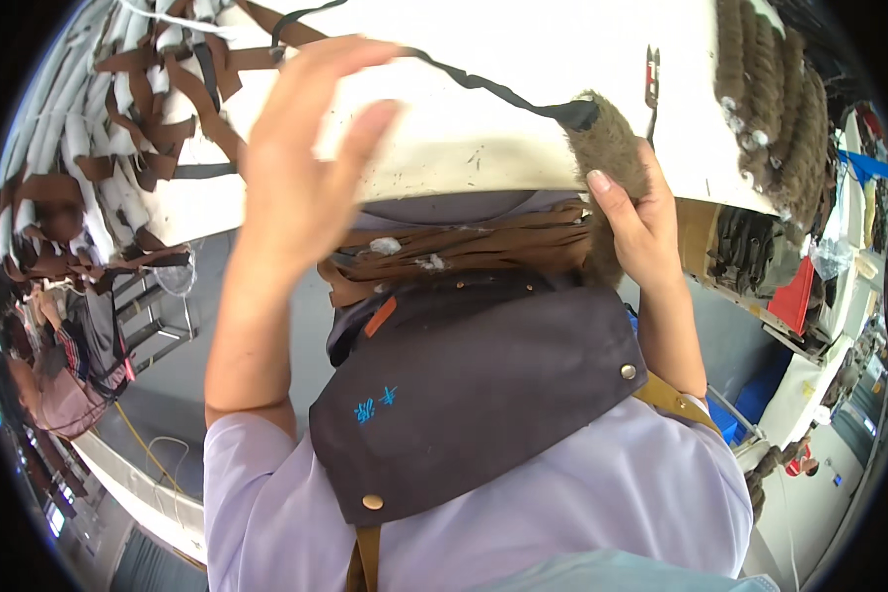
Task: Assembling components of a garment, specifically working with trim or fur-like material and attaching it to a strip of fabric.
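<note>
My right hand (645, 229) grips a brown furry tube-like piece (602, 138), thumb on its near side, and its lower part hangs past the table edge. From the tube's top end a black ribbon (483, 87) runs left across the white table (483, 148). My left hand (301, 163) is raised over the table, slightly blurred, with thumb and fingers apart. The ribbon's left part passes by its fingertips; whether they touch I cannot tell. Red-handled thread snips (652, 77) lie on the table beyond my right hand.
Several white rolls with brown strips (118, 109) are heaped at the left. More furry brown tubes (775, 109) are piled at the right. Brown fabric strips (464, 247) lie across my lap, above my dark apron (474, 385). Another person (59, 385) sits at the far left.
</note>
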The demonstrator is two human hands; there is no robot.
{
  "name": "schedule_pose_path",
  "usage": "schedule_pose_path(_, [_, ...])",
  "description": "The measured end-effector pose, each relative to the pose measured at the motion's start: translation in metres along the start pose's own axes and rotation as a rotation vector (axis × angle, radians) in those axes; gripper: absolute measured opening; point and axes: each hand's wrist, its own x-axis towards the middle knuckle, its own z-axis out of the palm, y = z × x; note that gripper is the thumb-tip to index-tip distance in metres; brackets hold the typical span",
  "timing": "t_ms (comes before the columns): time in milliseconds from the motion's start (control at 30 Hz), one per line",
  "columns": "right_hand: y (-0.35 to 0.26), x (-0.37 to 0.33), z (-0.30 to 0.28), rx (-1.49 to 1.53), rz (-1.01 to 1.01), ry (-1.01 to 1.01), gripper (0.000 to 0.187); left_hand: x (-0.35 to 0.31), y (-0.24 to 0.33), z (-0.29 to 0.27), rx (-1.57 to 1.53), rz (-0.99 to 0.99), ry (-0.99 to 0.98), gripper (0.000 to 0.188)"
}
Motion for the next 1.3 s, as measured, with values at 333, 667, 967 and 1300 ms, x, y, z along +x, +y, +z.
schedule_pose_path(333, [-0.016,0.007,0.016,-0.451,-0.245,0.193,0.029,0.040,0.021,0.046,-0.648,-0.190,-0.506,0.039])
schedule_pose_path(667, [-0.003,0.024,0.035,-0.535,-0.493,0.234,0.042,0.032,0.037,0.054,-1.716,-0.870,-0.498,0.058])
schedule_pose_path(967, [-0.017,0.022,0.043,0.045,-0.170,-0.091,0.029,0.016,0.018,0.065,-1.162,-0.260,-0.298,0.032])
schedule_pose_path(1300, [0.005,0.064,-0.022,-0.227,-0.135,-0.191,0.061,0.011,0.012,0.052,-1.377,-0.285,-0.256,0.047])
